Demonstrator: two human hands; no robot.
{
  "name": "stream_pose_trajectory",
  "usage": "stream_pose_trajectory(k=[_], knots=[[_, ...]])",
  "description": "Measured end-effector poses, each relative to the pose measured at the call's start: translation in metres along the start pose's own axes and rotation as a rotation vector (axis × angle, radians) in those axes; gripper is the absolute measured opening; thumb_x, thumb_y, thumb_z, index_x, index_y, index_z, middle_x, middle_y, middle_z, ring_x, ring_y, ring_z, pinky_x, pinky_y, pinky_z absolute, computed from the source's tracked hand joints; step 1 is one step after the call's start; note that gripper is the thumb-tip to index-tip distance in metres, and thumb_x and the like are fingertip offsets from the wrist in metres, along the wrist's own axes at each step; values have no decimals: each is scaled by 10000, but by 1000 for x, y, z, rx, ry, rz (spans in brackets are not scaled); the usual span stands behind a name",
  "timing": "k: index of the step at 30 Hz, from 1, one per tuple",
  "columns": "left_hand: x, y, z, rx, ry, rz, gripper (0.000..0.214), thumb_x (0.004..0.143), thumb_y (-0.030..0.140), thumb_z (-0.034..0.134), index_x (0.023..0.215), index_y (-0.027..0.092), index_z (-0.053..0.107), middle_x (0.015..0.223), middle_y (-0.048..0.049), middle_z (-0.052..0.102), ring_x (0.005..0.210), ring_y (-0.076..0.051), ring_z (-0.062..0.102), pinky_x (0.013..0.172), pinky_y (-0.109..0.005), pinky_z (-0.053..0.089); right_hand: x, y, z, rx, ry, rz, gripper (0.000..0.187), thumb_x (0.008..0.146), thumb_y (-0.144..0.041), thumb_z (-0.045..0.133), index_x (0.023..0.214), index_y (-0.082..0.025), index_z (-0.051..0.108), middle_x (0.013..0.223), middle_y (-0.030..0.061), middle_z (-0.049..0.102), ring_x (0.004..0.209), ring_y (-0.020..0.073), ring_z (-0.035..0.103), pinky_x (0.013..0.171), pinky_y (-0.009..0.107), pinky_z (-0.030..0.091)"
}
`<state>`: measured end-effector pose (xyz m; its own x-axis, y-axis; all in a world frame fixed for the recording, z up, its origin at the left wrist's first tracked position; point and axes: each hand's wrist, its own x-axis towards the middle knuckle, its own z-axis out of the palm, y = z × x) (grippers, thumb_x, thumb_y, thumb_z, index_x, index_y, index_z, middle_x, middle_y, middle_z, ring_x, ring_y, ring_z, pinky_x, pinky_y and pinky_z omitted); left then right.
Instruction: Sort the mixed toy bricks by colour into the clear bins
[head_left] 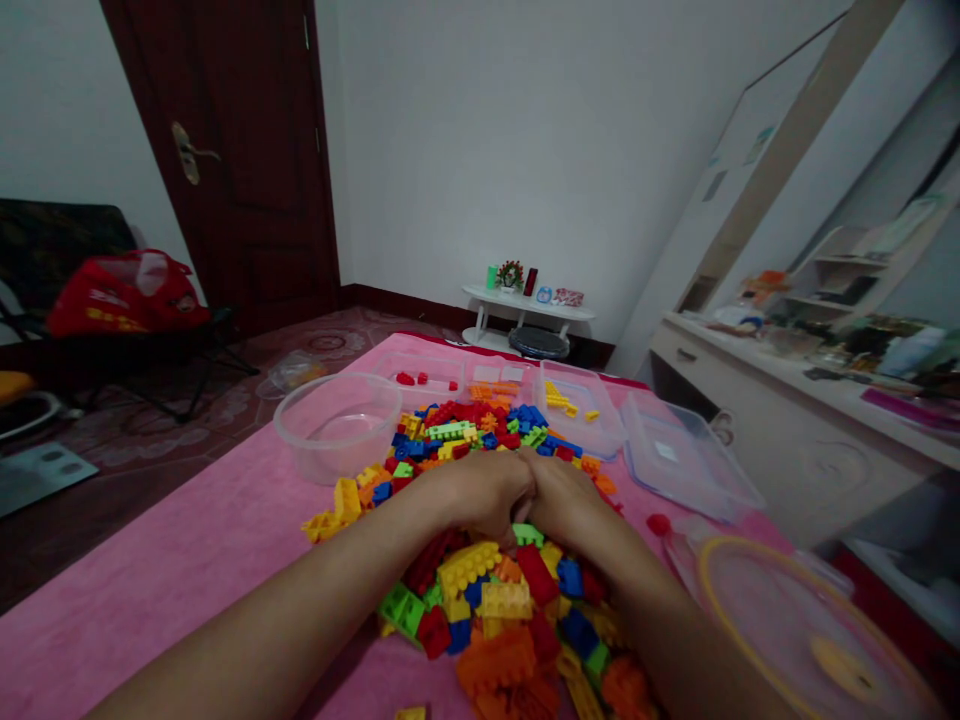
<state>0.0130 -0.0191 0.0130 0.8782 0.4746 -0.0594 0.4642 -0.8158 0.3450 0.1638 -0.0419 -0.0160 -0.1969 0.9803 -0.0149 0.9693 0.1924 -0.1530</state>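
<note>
A large heap of plastic building bricks (506, 600) in red, yellow, orange, green and blue lies on a pink cloth. My left hand (491, 490) and my right hand (559, 492) meet over the middle of this heap, touching each other. Both hands are closed, with fingers curled inward and down. Whatever they grip is hidden between them. Just below the hands sits a light green brick (528, 535). A yellow studded brick (469, 568) and a red brick (537, 575) lie close by.
A round clear tub (337, 470) stands left of the heap. Behind it are clear boxes with a few red, orange and yellow bricks (559, 397). At right lie a clear lid (686, 455) and a round yellow-rimmed lid (795, 640). The pink cloth (187, 560) extends left.
</note>
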Motion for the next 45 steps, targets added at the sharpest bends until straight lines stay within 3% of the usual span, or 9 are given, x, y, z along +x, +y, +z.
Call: stream_pose_trajectory(k=[6,11,14,19,27,31,36,39,45], knots=[[-9,-13,-20,-410,90,-35,239,619,183,648,850,139,693,647,17,614,554,-102,523,498,-191,370,7,22,-11,520,71,17,295,650,-290,619,915,-161,611,720,21,621,638,144,552,553,242,348],[-13,-27,-40,-788,452,-161,227,680,302,646,783,100,664,630,17,576,535,-70,475,508,-180,349,3,22,-29,1202,66,107,374,669,-301,587,1013,-158,549,556,-77,464,389,50,332,388,185,201],[-12,-28,-41,-926,595,-216,285,714,376,637,804,106,653,618,35,512,498,-49,408,460,-167,297,-1,15,-33,1506,46,117,361,624,-265,626,966,-182,546,610,-63,493,416,43,378,378,169,205],[-10,-27,-35,-996,521,-136,341,736,427,648,850,106,664,654,21,542,541,-57,442,497,-169,338,-3,8,-37,1807,-24,176,305,605,-208,601,901,-209,527,648,-44,541,491,77,485,429,183,357],[2,-31,-24,-910,481,-146,278,672,307,708,853,105,648,712,-1,601,553,-73,503,512,-185,393,-5,4,-36,1711,-10,80,342,708,-445,696,871,-184,546,647,-34,547,437,72,480,336,170,363],[1,-30,-19,-805,415,-162,496,656,293,720,1105,118,601,856,-26,604,589,-85,536,519,-195,417,-7,4,-34,1558,-66,51,403,738,-512,663,941,-175,574,710,-12,577,462,58,485,358,152,362],[-5,-29,-18,-644,197,-41,814,643,225,733,1390,233,409,1003,-45,647,673,-112,580,588,-201,441,-7,9,-30,1066,-157,-43,419,715,-549,671,897,-176,618,555,-47,522,392,46,382,355,171,264],[-4,-29,-17,-557,136,1,637,694,234,684,1310,201,525,929,-42,680,679,-130,586,581,-195,433,-7,12,-29,805,-185,-24,432,690,-595,662,785,-176,626,484,-51,471,421,78,410,385,197,273],[1,-26,-18,-507,258,-25,228,741,334,649,810,125,711,740,-39,685,682,-145,599,614,-201,437,-10,14,-31,610,-195,-84,497,586,-628,716,769,-172,639,596,-46,494,553,95,443,516,219,350]])
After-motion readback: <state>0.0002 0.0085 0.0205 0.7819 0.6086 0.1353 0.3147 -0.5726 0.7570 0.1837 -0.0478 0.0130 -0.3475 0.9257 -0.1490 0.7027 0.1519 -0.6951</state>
